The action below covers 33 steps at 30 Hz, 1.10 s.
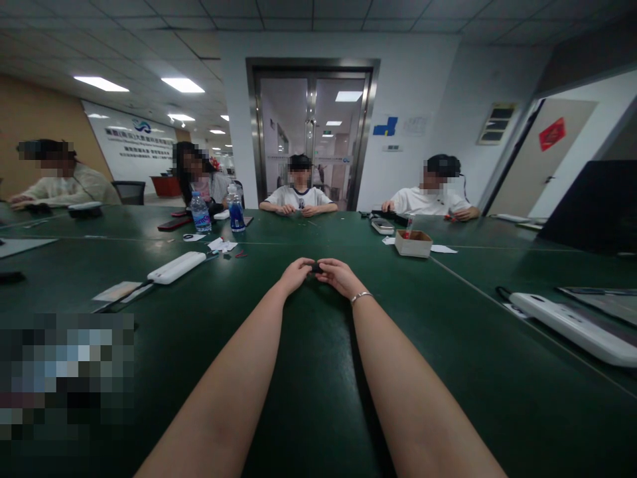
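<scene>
I see left hand [297, 273] and right hand [339, 274] together on the green table [318, 372], both pinching one small dark part [316, 268].

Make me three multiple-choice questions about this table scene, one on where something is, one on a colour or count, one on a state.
1. Where is the small cardboard box?
A. ahead and right of the hands
B. at the left table edge
C. on the floor

2. How many water bottles stand on the table?
A. none
B. two
C. five

3. How are the left hand and right hand?
A. far apart
B. raised in the air
C. meeting over a small dark object

Answers: 1 A, it sits beyond the right hand; 2 B, both stand far left of centre; 3 C, fingertips of both pinch it between them.
</scene>
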### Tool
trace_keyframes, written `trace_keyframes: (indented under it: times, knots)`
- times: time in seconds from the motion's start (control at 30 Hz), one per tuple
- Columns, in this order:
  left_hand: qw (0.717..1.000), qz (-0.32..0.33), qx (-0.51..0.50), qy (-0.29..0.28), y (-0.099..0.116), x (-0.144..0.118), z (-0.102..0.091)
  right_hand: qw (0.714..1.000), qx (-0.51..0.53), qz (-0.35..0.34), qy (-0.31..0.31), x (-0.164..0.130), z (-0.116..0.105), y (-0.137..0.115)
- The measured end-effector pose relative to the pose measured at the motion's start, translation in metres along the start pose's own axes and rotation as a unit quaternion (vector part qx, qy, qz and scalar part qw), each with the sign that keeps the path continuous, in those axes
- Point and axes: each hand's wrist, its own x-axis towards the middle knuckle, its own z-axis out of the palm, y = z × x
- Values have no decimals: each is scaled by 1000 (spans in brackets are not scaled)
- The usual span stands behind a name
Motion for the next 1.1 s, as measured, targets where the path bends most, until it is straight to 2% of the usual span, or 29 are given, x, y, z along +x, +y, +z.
trace_keyframes:
  times: [0.4,0.73,0.93,1.1]
  knots:
    - [999,21,28,0,-2,0,-1,1000,-6,-1,7,-1,1,0]
    - [1000,15,5,4,-6,2,0,1000,-10,-1,9,-1,1,0]
    - [999,28,19,-12,-6,1,-3,1000,-5,6,7,-1,1,0]
    - [1000,12,10,-14,-5,1,-3,1000,1,2,1,-1,1,0]
